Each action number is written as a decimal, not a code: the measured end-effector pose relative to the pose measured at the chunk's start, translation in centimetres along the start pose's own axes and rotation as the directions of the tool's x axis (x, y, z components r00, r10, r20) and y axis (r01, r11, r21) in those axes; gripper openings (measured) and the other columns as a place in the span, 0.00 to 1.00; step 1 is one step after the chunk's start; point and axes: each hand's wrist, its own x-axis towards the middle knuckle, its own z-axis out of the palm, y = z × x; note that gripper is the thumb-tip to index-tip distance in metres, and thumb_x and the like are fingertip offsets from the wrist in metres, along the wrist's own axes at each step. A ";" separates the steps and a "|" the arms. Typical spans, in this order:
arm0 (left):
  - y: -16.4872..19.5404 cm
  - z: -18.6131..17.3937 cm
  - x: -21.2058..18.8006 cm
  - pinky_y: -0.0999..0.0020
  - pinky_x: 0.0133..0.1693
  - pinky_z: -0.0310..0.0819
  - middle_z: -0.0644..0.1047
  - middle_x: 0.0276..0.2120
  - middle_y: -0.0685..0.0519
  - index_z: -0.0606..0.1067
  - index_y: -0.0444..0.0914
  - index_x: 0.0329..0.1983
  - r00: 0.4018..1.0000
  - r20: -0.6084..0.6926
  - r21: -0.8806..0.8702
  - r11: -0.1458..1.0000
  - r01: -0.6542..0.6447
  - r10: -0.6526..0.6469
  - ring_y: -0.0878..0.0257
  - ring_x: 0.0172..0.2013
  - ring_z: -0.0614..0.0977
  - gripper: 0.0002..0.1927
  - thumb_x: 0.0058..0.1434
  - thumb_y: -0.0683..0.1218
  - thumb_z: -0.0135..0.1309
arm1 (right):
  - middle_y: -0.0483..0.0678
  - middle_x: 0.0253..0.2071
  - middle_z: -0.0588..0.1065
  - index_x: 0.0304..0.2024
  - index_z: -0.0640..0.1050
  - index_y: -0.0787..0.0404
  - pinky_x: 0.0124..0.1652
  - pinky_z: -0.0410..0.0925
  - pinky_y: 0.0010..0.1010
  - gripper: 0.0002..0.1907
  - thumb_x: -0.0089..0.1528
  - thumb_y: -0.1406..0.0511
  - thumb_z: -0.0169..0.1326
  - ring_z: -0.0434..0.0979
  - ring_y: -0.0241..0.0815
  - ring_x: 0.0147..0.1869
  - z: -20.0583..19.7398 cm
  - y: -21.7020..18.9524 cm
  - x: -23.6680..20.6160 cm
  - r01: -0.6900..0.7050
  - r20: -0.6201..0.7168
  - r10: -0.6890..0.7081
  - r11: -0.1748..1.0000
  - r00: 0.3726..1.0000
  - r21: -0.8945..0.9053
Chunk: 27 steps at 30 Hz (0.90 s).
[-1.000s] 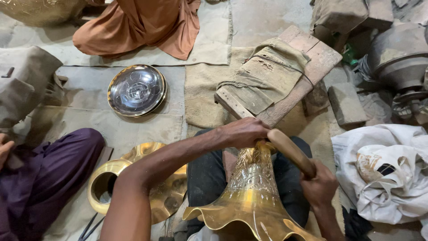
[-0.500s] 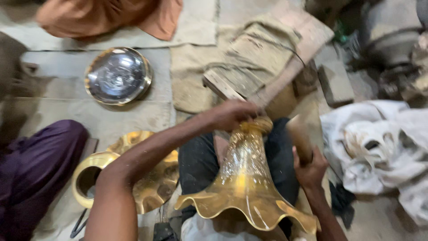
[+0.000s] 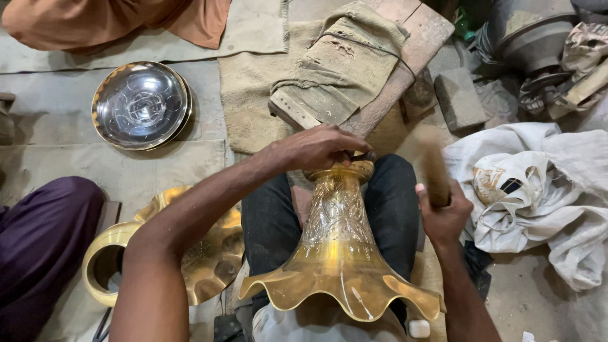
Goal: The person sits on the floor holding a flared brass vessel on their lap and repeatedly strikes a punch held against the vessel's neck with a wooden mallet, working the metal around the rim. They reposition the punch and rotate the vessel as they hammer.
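Your left hand [image 3: 316, 149] closes over the narrow top of a fluted brass horn [image 3: 339, 253], which stands upright between your knees with its wavy rim toward you; whatever sits under your fingers is hidden. Your right hand [image 3: 443, 212] grips a wooden mallet handle [image 3: 434, 168], blurred, its head impossible to make out. A second brass piece [image 3: 209, 253] lies partly behind your left forearm.

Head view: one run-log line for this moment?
left hand: on brass horn neck | right hand: gripping wooden mallet, raised | horn: between knees
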 end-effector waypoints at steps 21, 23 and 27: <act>0.0 4.1 -1.1 0.64 0.38 0.88 0.84 0.44 0.45 0.77 0.37 0.57 0.891 -0.452 0.035 0.998 0.059 -0.037 0.59 0.36 0.88 0.18 0.64 0.37 0.58 | 0.51 0.29 0.80 0.45 0.80 0.57 0.31 0.74 0.40 0.09 0.63 0.63 0.59 0.79 0.43 0.27 -2.1 -6.0 8.1 0.379 0.388 -0.228 0.845 0.893 -0.378; -0.2 5.3 -1.7 0.64 0.38 0.89 0.85 0.41 0.46 0.78 0.38 0.58 0.853 -0.509 -0.042 0.993 0.108 -0.114 0.59 0.35 0.89 0.21 0.63 0.32 0.52 | 0.51 0.33 0.79 0.51 0.77 0.61 0.33 0.75 0.38 0.15 0.63 0.63 0.58 0.79 0.41 0.30 -2.0 -6.7 8.5 0.405 0.388 -0.314 0.897 0.867 -0.180; -0.5 7.3 -2.0 0.68 0.33 0.91 0.85 0.41 0.45 0.77 0.37 0.55 0.739 -0.621 -0.143 0.965 0.220 -0.260 0.60 0.34 0.89 0.12 0.70 0.37 0.54 | 0.49 0.31 0.79 0.47 0.79 0.54 0.28 0.74 0.38 0.09 0.64 0.63 0.56 0.79 0.41 0.25 -2.1 -8.6 10.0 0.514 0.530 -0.211 0.676 0.821 -0.528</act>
